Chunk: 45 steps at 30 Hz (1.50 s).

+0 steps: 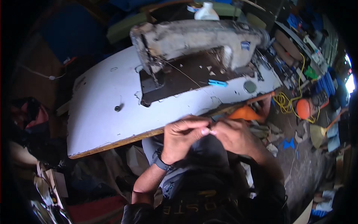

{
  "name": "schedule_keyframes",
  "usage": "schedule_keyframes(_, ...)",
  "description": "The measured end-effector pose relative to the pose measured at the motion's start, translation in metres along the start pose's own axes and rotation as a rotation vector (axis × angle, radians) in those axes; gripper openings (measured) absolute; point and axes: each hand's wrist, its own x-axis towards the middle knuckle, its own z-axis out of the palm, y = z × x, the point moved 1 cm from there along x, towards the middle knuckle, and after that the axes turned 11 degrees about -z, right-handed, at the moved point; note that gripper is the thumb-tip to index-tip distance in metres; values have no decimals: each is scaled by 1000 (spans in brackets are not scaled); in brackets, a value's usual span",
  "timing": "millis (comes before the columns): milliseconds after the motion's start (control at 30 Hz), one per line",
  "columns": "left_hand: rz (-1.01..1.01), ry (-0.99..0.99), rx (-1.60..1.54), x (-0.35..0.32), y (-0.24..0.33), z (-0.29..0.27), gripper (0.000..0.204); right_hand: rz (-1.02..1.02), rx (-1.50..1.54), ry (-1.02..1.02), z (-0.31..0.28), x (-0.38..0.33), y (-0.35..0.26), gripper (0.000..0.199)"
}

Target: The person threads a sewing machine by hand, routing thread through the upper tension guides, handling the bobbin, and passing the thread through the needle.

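My left hand (179, 139) and my right hand (235, 136) meet just off the front edge of a white sewing table (100, 89). Thumbs and fingers are pinched together at the tips, around something too small to make out. A dark watch (162, 163) is on my left wrist. Beyond the hands stands a worn, stained sewing machine (197, 39), with a thread running from its needle end across the dark bed. Close to that bed lies a light-blue plastic piece (217, 83). A small dark bobbin-like part (118, 108) rests on the left of the tabletop.
A round greenish disc (250, 86) sits at the table's right end. Behind the machine is a white bottle (206, 12). Orange cloth (246, 113) hangs by the front edge. On the right are a coiled yellow cable (284, 103) and cluttered tools; fabric scraps lie below.
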Motion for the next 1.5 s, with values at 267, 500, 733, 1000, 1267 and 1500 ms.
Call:
schedule_keyframes(267, -76, -56, -90, 10, -11, -5, 18, 362, 523, 60, 2, -25, 35, 9)
schedule_keyframes(500, -249, -117, -554, 15, -29, -17, 21, 200, 299, 201, 11, -42, 32, 6)
schedule_keyframes(733, -48, 77, -245, 15, -34, -5, 21, -45, -136, 109, 25, -29, 17, 12)
schedule_keyframes(1000, 53, 21, 444, 15, -34, 2, 20, -126, -135, 227, 0, -11, 2, 9)
schedule_keyframes(1267, -14, -3, 69, -1, -12, 2, 17, -21, -10, 21, 23, -27, 26, 12)
schedule_keyframes(1500, -172, -224, -24, 10, 1, 2, 77, 0, 12, 206, -25, -14, 1, 32)
